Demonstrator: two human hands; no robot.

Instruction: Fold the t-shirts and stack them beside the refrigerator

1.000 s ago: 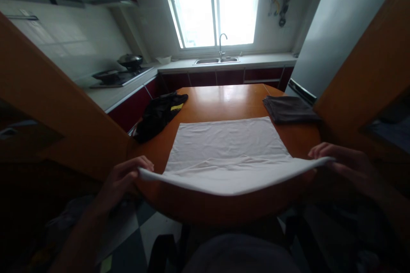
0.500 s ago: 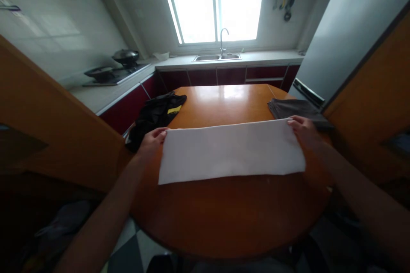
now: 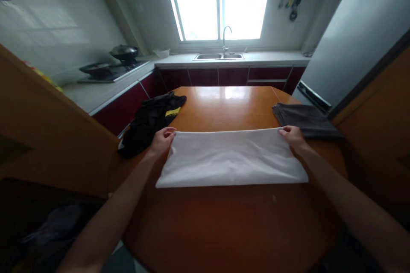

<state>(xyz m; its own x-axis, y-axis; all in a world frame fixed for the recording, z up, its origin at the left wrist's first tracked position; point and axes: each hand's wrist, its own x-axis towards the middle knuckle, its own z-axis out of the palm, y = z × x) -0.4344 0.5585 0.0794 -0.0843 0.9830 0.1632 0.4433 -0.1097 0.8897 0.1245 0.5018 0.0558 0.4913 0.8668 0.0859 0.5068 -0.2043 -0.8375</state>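
Note:
A folded white cloth (image 3: 230, 160) stretches in a long strip over the round wooden table (image 3: 230, 222). My left hand (image 3: 164, 138) pinches its far left corner between thumb and fingers. At the far right corner my right hand (image 3: 291, 135) grips the cloth the same way. The near edge of the cloth rests on the table, and soft wrinkles run across its surface. Whether the far edge touches the table I cannot tell.
Crumpled black clothing (image 3: 150, 119) with a yellow patch lies on the table's left side. A folded dark grey cloth (image 3: 306, 119) lies at the right. Beyond are a stove with pans (image 3: 124, 52), a sink (image 3: 219, 56) and a fridge (image 3: 346, 34).
Both hands have come lower and slightly closer together with the cloth's far corners. The cloth, smooth before, now slackens and wrinkles. The camera view has shifted a little.

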